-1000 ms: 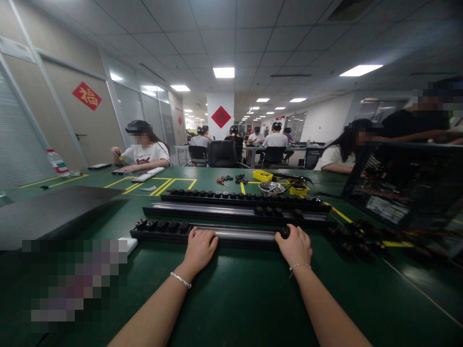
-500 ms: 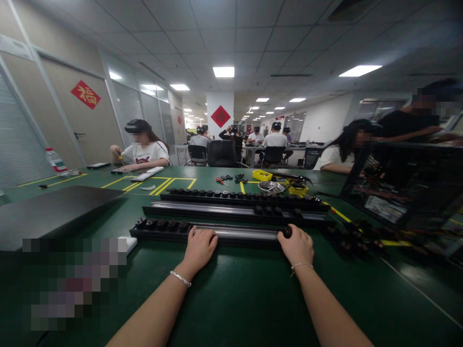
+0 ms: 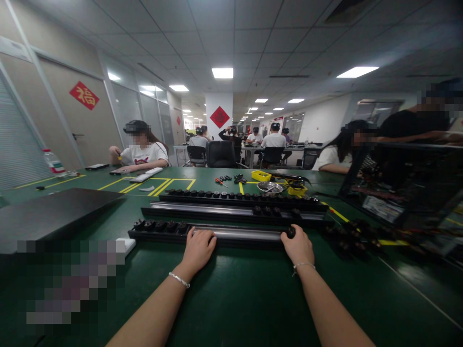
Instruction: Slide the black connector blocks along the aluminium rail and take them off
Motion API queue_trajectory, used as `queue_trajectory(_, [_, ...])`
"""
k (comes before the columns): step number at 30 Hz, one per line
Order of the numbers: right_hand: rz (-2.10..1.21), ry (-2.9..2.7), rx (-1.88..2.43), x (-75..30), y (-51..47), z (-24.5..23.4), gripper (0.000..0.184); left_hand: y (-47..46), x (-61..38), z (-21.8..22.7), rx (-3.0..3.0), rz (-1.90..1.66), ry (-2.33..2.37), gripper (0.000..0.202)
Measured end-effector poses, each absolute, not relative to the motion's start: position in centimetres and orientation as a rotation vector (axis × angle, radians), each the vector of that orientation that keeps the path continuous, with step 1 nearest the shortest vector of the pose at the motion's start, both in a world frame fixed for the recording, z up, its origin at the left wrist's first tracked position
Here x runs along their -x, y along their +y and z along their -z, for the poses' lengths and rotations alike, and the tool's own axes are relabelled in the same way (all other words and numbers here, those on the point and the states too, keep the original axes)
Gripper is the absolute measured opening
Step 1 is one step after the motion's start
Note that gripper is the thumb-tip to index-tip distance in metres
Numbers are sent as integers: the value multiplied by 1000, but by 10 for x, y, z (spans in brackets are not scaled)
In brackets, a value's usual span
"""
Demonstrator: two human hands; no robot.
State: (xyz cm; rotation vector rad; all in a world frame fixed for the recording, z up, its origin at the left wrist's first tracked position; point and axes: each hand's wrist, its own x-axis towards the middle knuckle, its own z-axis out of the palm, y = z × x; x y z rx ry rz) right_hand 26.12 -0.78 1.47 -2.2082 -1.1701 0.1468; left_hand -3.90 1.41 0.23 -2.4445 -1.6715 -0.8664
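A long black channel (image 3: 238,233) with a shiny metal strip inside lies nearest me on the green table. Several black round parts (image 3: 161,226) sit in its left end. My left hand (image 3: 198,246) is closed over the channel's near edge, just right of those parts, and its fingertips are partly hidden. At the right end, my right hand (image 3: 298,246) pinches a small black round part (image 3: 290,232) in the channel. Behind lies a second black channel (image 3: 206,208) with a few such parts towards its right, then a third channel (image 3: 238,194) lined with them.
Loose black parts (image 3: 356,236) are heaped at right, near an open computer case (image 3: 401,183). Beyond the channels are a metal bowl (image 3: 270,187), a yellow bin (image 3: 261,176) and a red screwdriver (image 3: 220,182). A dark flat panel (image 3: 58,212) lies left. Co-workers sit across the table.
My right hand has shifted slightly to the right along the near channel, with the small black round part. My left hand stays in place on the channel.
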Motion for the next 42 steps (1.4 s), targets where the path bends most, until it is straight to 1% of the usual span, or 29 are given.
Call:
queue_trajectory(4, [-204, -1143, 2186, -261, -8, -15, 57, 14, 39, -3, 2444, 867, -1671, 23])
queue_trajectory(17, [-204, -1100, 2191, -266, -8, -16, 51, 15, 40, -1, 2446, 871, -1661, 23])
queue_trajectory(27, [-220, -1039, 2212, -274, -9, -17, 51, 15, 40, -1, 2449, 865, -1678, 23])
queue_trajectory(34, [-150, -921, 2150, -292, -6, -7, 49, 14, 40, -4, 2453, 849, -1689, 23])
queue_trajectory(42, [-140, -806, 2221, -330, -11, -2, 48, 13, 39, -3, 2456, 840, -1698, 24])
